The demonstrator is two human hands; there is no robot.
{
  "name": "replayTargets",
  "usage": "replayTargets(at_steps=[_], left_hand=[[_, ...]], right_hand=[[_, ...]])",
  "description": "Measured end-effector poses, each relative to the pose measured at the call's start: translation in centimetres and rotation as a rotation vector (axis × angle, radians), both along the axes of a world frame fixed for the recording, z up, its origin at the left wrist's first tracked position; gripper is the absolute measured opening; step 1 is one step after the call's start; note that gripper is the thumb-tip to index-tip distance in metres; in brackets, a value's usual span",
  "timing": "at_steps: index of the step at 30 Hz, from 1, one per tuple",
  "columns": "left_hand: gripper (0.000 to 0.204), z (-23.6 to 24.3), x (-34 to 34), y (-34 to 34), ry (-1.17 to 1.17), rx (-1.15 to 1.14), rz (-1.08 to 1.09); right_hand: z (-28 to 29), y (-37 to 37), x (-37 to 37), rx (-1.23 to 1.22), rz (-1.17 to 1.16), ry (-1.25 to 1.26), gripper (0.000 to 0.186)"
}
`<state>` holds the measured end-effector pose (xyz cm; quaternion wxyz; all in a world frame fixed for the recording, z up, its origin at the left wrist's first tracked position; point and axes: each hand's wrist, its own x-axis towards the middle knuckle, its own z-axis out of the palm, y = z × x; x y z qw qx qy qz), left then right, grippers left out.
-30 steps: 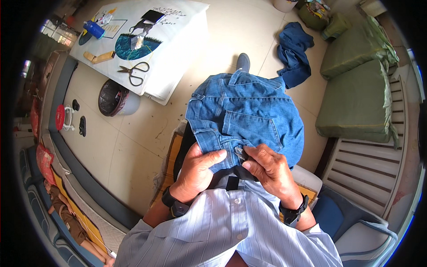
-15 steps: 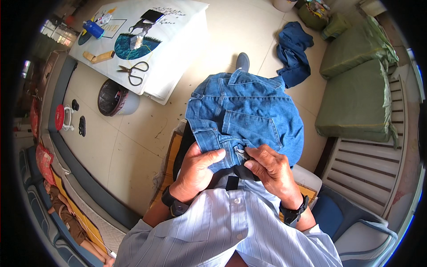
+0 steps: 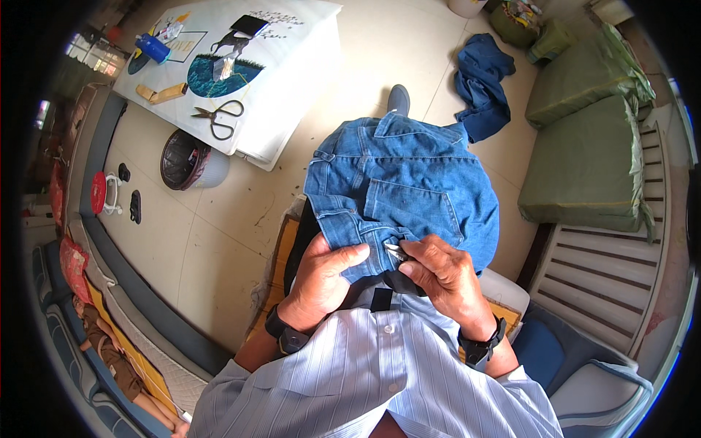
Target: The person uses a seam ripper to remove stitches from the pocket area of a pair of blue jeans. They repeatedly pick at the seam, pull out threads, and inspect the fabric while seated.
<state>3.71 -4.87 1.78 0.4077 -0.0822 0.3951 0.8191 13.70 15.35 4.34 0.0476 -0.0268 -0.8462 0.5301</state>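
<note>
We count two hands. The right hand (image 3: 444, 274) is pinched nearly closed on one small metal tool (image 3: 395, 252); the left hand (image 3: 321, 281), thumb pressed down, grips one pair of jeans (image 3: 412, 164), spread across the lap toward 12 o'clock. If the tool slips, we judge, it could nick denim or thumb. Outward, we count one pair of scissors (image 3: 219, 119) at 10 o'clock, one blue garment (image 3: 482, 87) at 1, two green cushions (image 3: 580, 168) at 2.

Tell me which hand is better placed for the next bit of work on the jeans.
Probably the right hand: it grips a small silvery object right against the jeans. The left hand seems better suited to steadying, its thumb pressing on the denim beside it.
</note>
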Motion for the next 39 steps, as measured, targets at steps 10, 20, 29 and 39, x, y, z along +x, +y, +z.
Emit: replayTargets(at_steps=[10,20,29,39], left_hand=[[0.028,-0.6,-0.1,-0.1,0.000,0.045,0.011],[0.028,-0.5,-0.1,-0.1,0.001,0.042,0.016],[0.026,1.5,0.0,0.2,0.104,-0.063,-0.031],[0.023,1.1,0.6,0.1,0.379,-0.192,-0.074]], right_hand=[[-1.0,0.2,0.5,-0.397,-0.102,-0.086,0.021],[0.2,2.4,0.1,-0.253,0.125,-0.115,0.025],[0.6,1.3,-0.3,-0.049,0.045,-0.042,0.024],[1.2,0.4,-0.3,0.108,0.005,0.018,0.029]])
